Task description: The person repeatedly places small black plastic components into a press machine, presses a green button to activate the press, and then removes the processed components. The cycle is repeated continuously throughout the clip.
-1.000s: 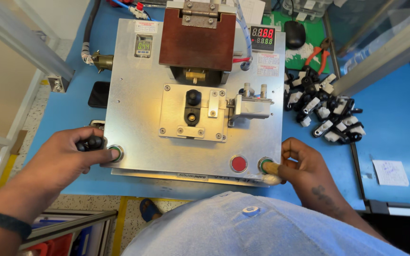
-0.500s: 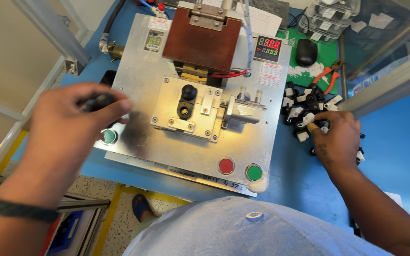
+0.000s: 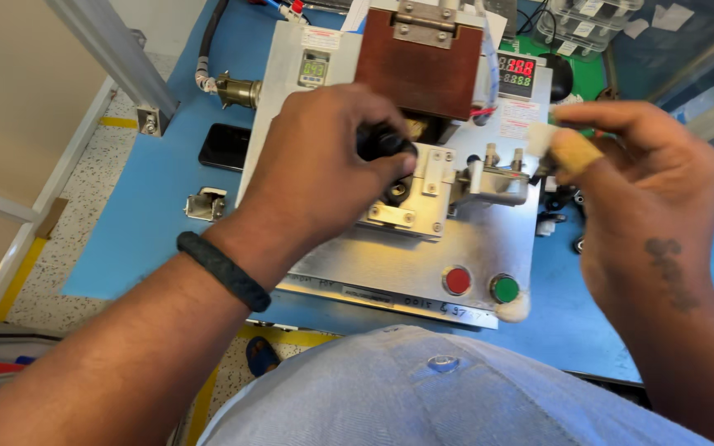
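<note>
Head view, left hand: the left hand reaches over the metal machine, its fingers curled close together around a small black part.
Black part: it sits at the fingertips, right above the small metal block in the middle of the machine plate, just under the brown plate. Whether it already touches the block I cannot tell.
Right hand: the right hand hangs above the machine's right edge, thumb and forefinger pinched on something small and pale; what it is stays too blurred to say. One fingertip wears a tan wrap. The other fingers lie loosely bent.
Clamp: a metal clamp stands between the two hands, just beside the pinched fingertips.
Buttons: a red button and a green button sit side by side at the near edge of the machine, untouched.
Worktop: the blue worktop carries a dark phone left of the machine.
Wrist: a black band rings the left wrist.
</note>
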